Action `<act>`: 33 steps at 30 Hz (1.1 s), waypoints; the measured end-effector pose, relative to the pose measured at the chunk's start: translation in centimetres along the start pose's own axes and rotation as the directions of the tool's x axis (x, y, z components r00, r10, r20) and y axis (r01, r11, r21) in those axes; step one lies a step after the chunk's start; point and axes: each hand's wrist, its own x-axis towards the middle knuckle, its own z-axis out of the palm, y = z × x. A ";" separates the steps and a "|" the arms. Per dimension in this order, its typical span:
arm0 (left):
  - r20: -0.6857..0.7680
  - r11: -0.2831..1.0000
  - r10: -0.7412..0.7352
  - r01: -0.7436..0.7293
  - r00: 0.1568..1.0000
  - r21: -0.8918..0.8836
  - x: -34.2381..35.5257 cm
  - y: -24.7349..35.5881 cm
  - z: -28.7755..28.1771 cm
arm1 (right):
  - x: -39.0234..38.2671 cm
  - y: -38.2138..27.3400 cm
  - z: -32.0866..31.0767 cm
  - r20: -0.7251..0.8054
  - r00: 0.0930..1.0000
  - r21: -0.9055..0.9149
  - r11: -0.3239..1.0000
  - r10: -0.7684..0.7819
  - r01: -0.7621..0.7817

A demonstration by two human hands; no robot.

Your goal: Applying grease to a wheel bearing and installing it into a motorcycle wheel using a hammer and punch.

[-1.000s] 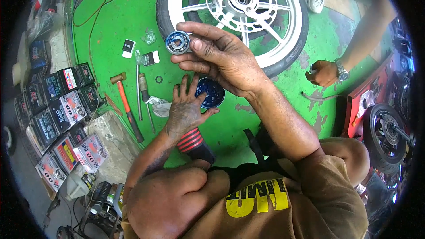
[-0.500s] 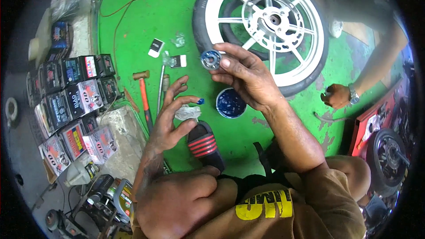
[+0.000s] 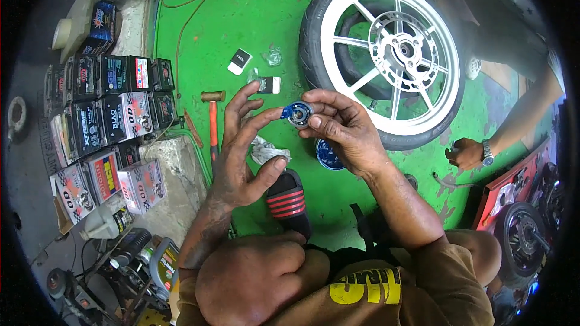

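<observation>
One ball bearing (image 3: 299, 115) sat clamped in right hand (image 3: 353, 137) | left hand (image 3: 241, 169) (fingers apart) touched blue grease (image 3: 285, 113) to bearing's rim | steady pinch, even smear seemed best

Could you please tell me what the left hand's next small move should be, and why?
Perhaps the left hand should wipe its index fingertip around the face of the bearing, since that fingertip carries blue paste and is at the bearing's edge, while the right hand holds the bearing.
</observation>
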 end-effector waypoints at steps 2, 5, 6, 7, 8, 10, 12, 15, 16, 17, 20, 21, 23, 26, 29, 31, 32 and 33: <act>-0.003 0.998 -0.011 0.012 1.000 0.060 0.2 0.4 -0.1 | 0.1 0.1 -0.2 -0.002 1.000 -0.021 1.000 -0.013 0.013; -0.007 0.985 -0.020 0.021 1.000 0.172 0.3 0.7 -0.3 | 0.3 0.3 -0.2 0.005 1.000 -0.098 0.995 -0.022 0.023; -0.005 0.976 -0.014 0.015 1.000 0.217 0.3 0.8 -0.3 | 0.3 0.4 -0.2 0.006 1.000 -0.098 0.995 -0.012 0.012; -0.006 0.976 -0.016 0.017 1.000 0.216 0.4 0.9 -0.4 | 0.4 0.5 -0.3 0.009 1.000 -0.098 0.995 -0.001 0.002; 0.014 0.953 -0.020 0.015 1.000 0.304 0.5 1.0 -0.5 | 0.4 0.5 -0.3 0.009 1.000 -0.098 0.995 0.001 0.000; 0.029 0.919 -0.027 0.014 0.999 0.394 0.8 1.6 -0.8 | 0.6 0.6 -0.4 0.015 1.000 -0.091 0.996 0.003 -0.002; 0.061 0.803 -0.041 -0.004 0.997 0.595 1.0 2.2 -0.8 | 0.8 0.5 -0.4 0.008 1.000 -0.109 0.994 0.003 -0.002; 0.062 0.716 0.029 -0.064 0.998 0.695 1.7 2.4 -0.2 | 0.9 0.2 -0.5 -0.003 0.999 -0.173 0.984 -0.052 0.050; 0.062 0.724 0.052 -0.080 0.997 0.685 1.9 2.5 0.0 | 0.8 -0.1 -0.7 -0.005 0.994 -0.217 0.971 -0.105 0.102; 0.069 0.703 0.039 -0.076 0.997 0.707 1.9 2.8 0.2 | 0.4 -0.1 -0.8 -0.020 0.995 -0.258 0.962 -0.102 0.093; 0.110 0.686 -0.019 -0.067 0.994 0.725 2.1 3.2 0.4 | 0.1 1.0 -0.5 -0.013 0.975 -0.383 0.902 -0.221 0.200; 0.100 0.670 -0.043 -0.046 0.994 0.741 1.5 3.2 0.2 | 0.3 1.4 -0.1 0.032 0.971 -0.481 0.848 -0.237 0.223; 0.081 0.588 -0.039 -0.043 0.996 0.807 0.7 4.0 0.3 | 0.8 2.9 0.2 0.050 0.970 -0.389 0.890 -0.238 0.238; 0.056 0.596 -0.073 -0.002 0.996 0.803 1.5 4.0 1.2 | 0.7 1.5 0.6 0.061 0.945 -0.490 0.816 -0.320 0.308; 0.059 0.650 -0.042 -0.017 0.997 0.760 2.1 3.3 1.5 | 0.6 1.1 0.7 0.045 0.943 -0.553 0.778 -0.329 0.298; 0.050 0.687 -0.059 0.004 0.997 0.727 2.0 3.0 1.4 | 0.5 0.9 0.9 0.035 0.952 -0.543 0.794 -0.304 0.273; 0.053 0.687 -0.060 0.003 0.997 0.727 2.0 2.8 1.5 | 0.6 0.9 0.9 0.032 0.952 -0.542 0.795 -0.304 0.272; 0.044 0.718 -0.075 0.023 0.996 0.696 2.1 2.7 1.4 | 0.7 1.0 0.7 0.047 0.958 -0.517 0.814 -0.283 0.266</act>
